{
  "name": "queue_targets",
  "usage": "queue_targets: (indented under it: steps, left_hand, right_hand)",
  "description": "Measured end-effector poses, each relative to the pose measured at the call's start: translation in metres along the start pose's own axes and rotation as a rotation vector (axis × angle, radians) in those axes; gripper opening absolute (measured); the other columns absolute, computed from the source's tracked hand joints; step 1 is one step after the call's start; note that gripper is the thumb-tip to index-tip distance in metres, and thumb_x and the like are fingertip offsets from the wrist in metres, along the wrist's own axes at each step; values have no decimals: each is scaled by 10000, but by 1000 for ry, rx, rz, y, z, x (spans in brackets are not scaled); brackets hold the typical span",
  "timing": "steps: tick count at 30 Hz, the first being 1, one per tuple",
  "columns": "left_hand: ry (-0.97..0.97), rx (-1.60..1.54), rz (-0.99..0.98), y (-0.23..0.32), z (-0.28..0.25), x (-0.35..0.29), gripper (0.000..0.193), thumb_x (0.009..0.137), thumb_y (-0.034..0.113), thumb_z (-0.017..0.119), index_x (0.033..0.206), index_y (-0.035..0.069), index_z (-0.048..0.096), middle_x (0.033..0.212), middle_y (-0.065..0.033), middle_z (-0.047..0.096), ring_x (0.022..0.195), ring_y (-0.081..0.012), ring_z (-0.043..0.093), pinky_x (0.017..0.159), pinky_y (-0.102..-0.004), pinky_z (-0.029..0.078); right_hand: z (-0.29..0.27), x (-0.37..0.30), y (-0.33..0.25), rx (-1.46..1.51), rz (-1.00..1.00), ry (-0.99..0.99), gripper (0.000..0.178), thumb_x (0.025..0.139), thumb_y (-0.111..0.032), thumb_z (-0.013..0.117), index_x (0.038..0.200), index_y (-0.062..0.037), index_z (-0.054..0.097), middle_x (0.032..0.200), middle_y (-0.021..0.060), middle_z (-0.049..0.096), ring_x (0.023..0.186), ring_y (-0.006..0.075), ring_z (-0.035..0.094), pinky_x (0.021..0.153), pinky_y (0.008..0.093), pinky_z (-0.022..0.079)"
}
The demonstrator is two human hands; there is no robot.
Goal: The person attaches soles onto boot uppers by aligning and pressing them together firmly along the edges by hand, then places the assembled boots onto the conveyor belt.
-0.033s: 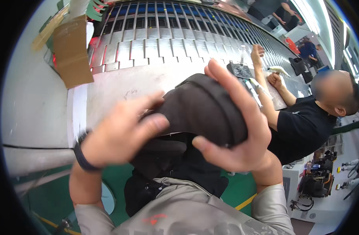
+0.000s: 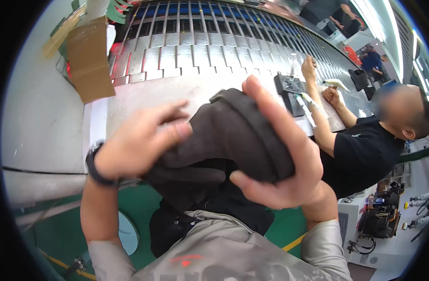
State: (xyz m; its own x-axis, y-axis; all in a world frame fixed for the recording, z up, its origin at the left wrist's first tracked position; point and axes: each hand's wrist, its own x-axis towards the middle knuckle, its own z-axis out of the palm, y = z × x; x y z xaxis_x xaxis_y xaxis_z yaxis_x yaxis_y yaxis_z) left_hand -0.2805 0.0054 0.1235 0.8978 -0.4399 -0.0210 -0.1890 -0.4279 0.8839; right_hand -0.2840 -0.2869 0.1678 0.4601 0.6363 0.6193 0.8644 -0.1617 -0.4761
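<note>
Grasping a dark-brown, rounded, fabric-like piece, partly covered, in the bare right hand.
Cannot tell the grip of the blurred bare left hand.

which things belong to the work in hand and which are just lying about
Likely in use:
dark brown, curved, soft-looking item, held in the right hand

Apparently just lying about:
flat brown cardboard piece
dark, speckled rectangular block
slim white tubes

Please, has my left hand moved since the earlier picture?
Yes. The left hand has moved slightly up and to the left in the view, closer to the brown cardboard.
</note>
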Motion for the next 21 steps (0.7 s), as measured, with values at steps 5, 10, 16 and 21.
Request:
queue_targets:
  steps: [5, 10, 16, 21]
  left_hand:
    - [-98, -295, 24, -104, 26, 26, 776, 1040, 534, 700, 1428, -126, 573, 1249, -174, 737, 1150, -228, 684, 1024, -349, 527]
    - [263, -394, 50, -55, -4, 9, 903, 833, 561, 910, 1372, -103, 621, 1234, -128, 733, 1129, -178, 687, 1005, -326, 543]
    - [259, 500, -99, 56, -34, 41, 839, 763, 499, 957, 1270, -106, 673, 1122, -146, 765, 983, -207, 743, 896, -320, 589]
    - [283, 884, -58, 102, 24, 86, 656, 860, 503, 901, 1129, -77, 755, 995, -210, 787, 914, -291, 747, 844, -386, 584]
  right_hand:
    - [10, -16, -7, 142, -206, -35, 1018, 762, -65, 930, 1617, 61, 391, 1530, 431, 501, 1453, 565, 495, 1217, 593, 387]
    - [9, -67, 9, 44, 29, 124, 1078, 802, -124, 901, 1659, 74, 279, 1556, 401, 492, 1442, 525, 525, 1202, 574, 423]
    - [80, -125, 99, 311, 491, 172, 786, 856, -94, 852, 1543, 83, 515, 1479, 264, 640, 1366, 292, 646, 1159, 381, 471]
    - [81, -115, 115, 731, 621, 346, 638, 998, -156, 764, 1525, 106, 517, 1330, 170, 696, 1235, 205, 647, 1097, 350, 497]
